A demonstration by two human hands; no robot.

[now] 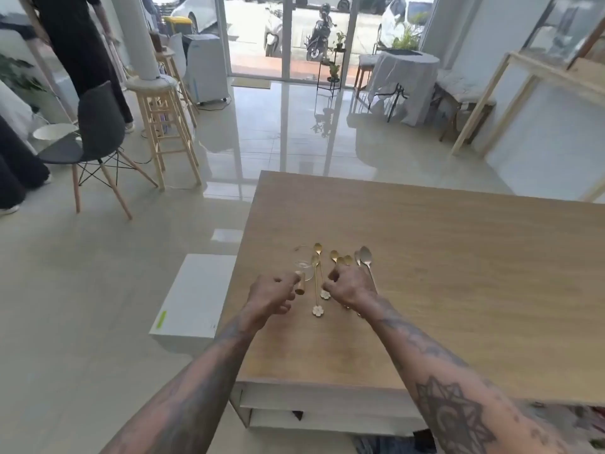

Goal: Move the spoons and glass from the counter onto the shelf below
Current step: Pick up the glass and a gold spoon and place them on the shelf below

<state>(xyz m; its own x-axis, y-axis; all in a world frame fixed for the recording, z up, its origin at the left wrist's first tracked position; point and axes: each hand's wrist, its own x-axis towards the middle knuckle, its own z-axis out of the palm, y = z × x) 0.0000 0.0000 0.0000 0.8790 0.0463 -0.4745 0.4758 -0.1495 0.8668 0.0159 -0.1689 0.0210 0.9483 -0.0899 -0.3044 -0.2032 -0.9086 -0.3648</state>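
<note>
A clear glass [302, 262] with a wooden handle [300, 286] stands on the wooden counter [458, 273] near its left edge. My left hand [270, 294] has its thumb and fingers closed on that handle. Two long gold spoons with flower ends [316, 283] lie just right of the glass. My right hand [348, 286] is curled over the spoon handles, and its fingertips pinch one gold spoon just above its flower end [325, 293]. Three short gold spoons [340, 258] and two silver spoons [365, 257] stick out beyond its knuckles. White shelves [327, 417] show under the counter's near edge.
A white box [196, 296] sits on the floor against the counter's left side. Further left are a dark chair [95, 136] and wooden stools [167, 126], with a person in black standing behind [78, 44]. Shiny tiled floor stretches to the glass doors.
</note>
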